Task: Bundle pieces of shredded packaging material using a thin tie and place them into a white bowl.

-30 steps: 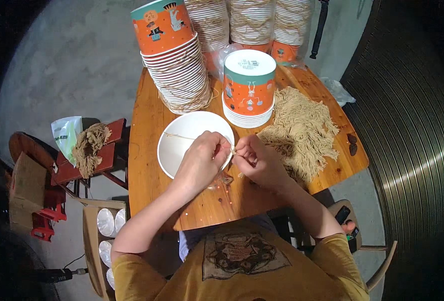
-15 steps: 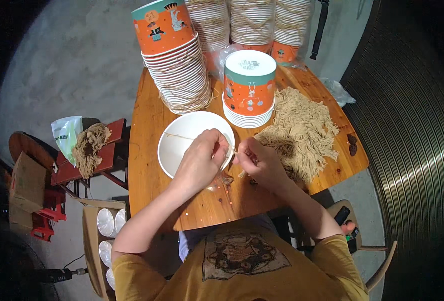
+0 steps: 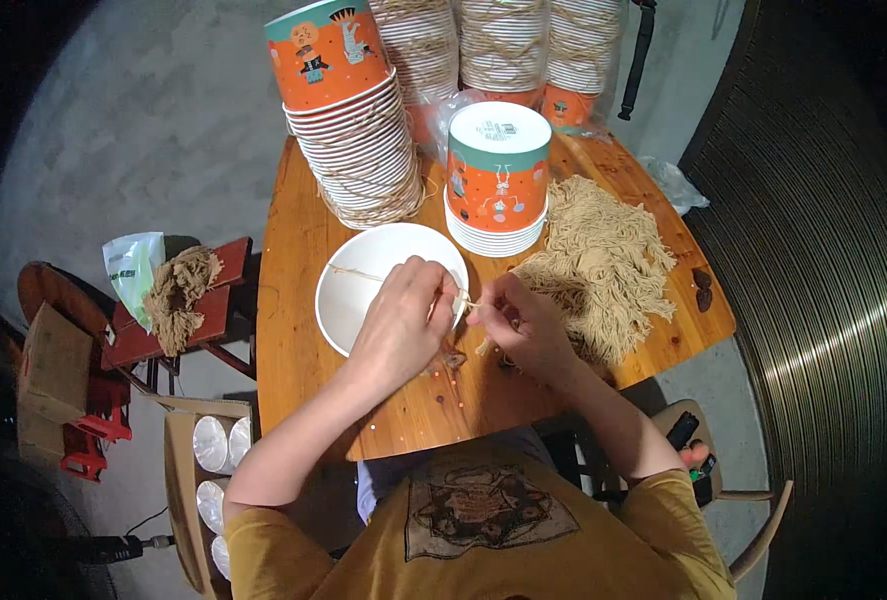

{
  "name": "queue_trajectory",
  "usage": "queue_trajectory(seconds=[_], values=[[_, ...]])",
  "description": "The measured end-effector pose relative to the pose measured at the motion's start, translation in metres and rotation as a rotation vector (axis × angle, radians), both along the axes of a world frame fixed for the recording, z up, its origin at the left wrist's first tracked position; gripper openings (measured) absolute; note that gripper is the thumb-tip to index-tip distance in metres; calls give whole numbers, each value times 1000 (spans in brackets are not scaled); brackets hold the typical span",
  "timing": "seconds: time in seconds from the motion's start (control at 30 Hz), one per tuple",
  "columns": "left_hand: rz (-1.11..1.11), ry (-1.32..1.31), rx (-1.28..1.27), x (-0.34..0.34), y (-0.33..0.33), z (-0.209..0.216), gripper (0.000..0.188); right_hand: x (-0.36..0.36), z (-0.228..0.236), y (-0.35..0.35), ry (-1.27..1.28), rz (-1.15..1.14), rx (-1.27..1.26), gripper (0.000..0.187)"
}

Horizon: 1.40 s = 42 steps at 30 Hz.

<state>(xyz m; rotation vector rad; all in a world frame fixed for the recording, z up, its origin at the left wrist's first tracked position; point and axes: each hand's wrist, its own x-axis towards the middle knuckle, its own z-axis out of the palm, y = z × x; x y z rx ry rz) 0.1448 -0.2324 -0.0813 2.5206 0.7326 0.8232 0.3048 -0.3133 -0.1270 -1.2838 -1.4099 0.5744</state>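
A white paper bucket (image 3: pixel 341 305) stands on the wooden table with its inside showing. My left hand (image 3: pixel 401 315) is closed in a pinch at the bucket's right rim. A thin tan string (image 3: pixel 358 272) runs across the opening to that hand. Just right of the rim, my right hand (image 3: pixel 525 322) is closed on the string's short end, with its fingers curled. The string spans the small gap between my fingertips. Whether it passes through the bucket's wall is hidden by my fingers. Beside my right hand lies a heap of tan strings (image 3: pixel 603 265).
Upside-down orange and green paper buckets (image 3: pixel 498 185) are stacked behind my hands. A taller bucket stack with strings (image 3: pixel 355 150) stands at back left, more wrapped stacks (image 3: pixel 503 50) behind. A red stool (image 3: pixel 213 290) holds another string bundle. A carton (image 3: pixel 185 480) with wrapped stacks is lower left.
My right hand's fingers have shifted slightly around the string end. My left hand and the bucket keep nearly the same place.
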Motion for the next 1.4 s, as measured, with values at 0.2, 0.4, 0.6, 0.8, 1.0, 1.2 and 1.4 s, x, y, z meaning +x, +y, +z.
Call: queue_trajectory(seconds=[0.2,0.4,0.6,0.8,1.0,1.2,1.4], values=[[15,22,-105,0,0,1,9,2,-1,-1,-9,14,-46,6],[12,22,-131,-1,1,0,11,4,-4,0,41,25,-90,5],[11,51,-169,-1,-1,2,11,4,-7,1,110,45,-52,9],[15,41,-195,0,-2,2,11,8,-15,4,155,105,-10,11],[22,32,-200,2,-2,1,11,-1,-2,2,-11,3,10,18],[38,-2,-278,1,-4,2,11,-1,-3,6,-50,-13,79,15],[20,-20,-213,2,-5,0,12,-2,-5,7,-99,-69,120,13]])
